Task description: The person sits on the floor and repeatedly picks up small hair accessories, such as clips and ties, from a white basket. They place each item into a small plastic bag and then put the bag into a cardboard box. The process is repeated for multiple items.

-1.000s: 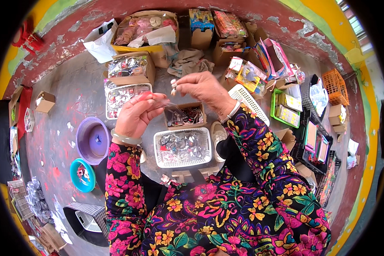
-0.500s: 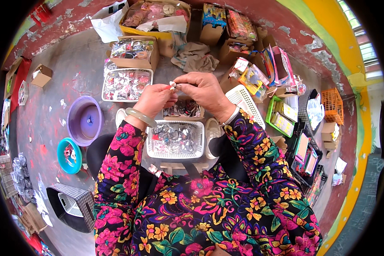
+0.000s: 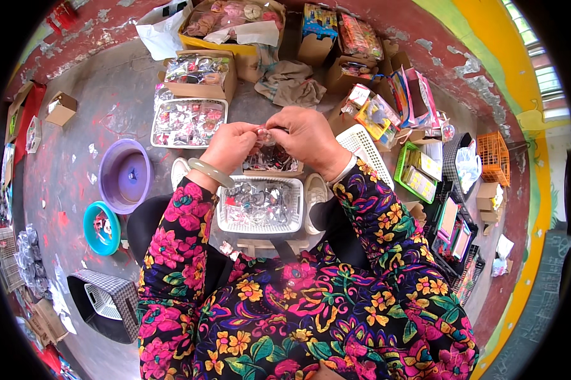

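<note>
My left hand (image 3: 230, 148) and my right hand (image 3: 306, 140) meet in front of me, thumbs and fingers pinched together. Between their fingertips is a small pinkish-white trinket (image 3: 264, 134), partly hidden; its exact kind is too small to make out. Right below the hands sits a cardboard box (image 3: 274, 173) of dark and red small pieces, mostly covered by the hands. Closer to me stands a white plastic basket (image 3: 260, 228) holding many small clear packets. A pinkish-white small piece (image 3: 229, 251) lies by my left sleeve.
Another white basket (image 3: 152, 126) of packets stands at the far left, before a cardboard box (image 3: 197, 92). Purple (image 3: 104, 174) and turquoise (image 3: 89, 231) basins sit on the left. To the right are an empty-looking white basket (image 3: 377, 152), a green tray (image 3: 401, 166) and black crates (image 3: 447, 259).
The red-and-white trinket at my fingertips has turned and sits slightly lower, now more hidden. My right-hand fingers have curled in more; both arms stay nearly in place.
</note>
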A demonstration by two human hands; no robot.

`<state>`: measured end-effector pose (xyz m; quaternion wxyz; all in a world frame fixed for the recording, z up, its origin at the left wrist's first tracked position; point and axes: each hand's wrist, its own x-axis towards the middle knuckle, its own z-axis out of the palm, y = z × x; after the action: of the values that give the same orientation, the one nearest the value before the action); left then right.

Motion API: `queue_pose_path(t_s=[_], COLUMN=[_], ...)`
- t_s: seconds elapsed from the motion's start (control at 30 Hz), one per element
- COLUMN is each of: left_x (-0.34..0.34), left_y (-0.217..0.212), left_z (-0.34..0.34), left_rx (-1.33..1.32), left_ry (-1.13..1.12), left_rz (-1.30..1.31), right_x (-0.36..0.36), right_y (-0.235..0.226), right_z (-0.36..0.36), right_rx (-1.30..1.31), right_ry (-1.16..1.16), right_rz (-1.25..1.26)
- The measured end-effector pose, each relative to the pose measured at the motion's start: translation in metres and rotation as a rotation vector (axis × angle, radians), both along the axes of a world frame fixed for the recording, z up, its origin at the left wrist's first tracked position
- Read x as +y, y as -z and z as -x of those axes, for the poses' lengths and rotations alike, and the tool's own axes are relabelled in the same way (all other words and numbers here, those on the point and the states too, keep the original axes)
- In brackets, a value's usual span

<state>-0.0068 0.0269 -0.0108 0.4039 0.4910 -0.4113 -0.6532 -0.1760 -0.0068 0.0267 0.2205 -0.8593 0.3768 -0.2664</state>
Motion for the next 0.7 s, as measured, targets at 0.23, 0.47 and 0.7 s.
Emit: queue_pose_path(t_s=[0.23,0.47,0.7], left_x=[-0.002,0.002,0.004], left_y=[0.021,-0.004,-0.01], left_z=[0.001,0.001,0.001], left_rx=[-0.129,0.0,0.132], left_ry=[0.035,0.109,0.14], left_rz=[0.179,-0.038,-0.122], right_x=[0.008,0.002,-0.004], right_y=[-0.007,-0.006,-0.005], right_z=[-0.001,0.004,0.009], right_rx=[0.15,0.062,-0.004], right_ry=[-0.053,-0.145,-0.215], right_rz=[0.165,0.06,-0.072])
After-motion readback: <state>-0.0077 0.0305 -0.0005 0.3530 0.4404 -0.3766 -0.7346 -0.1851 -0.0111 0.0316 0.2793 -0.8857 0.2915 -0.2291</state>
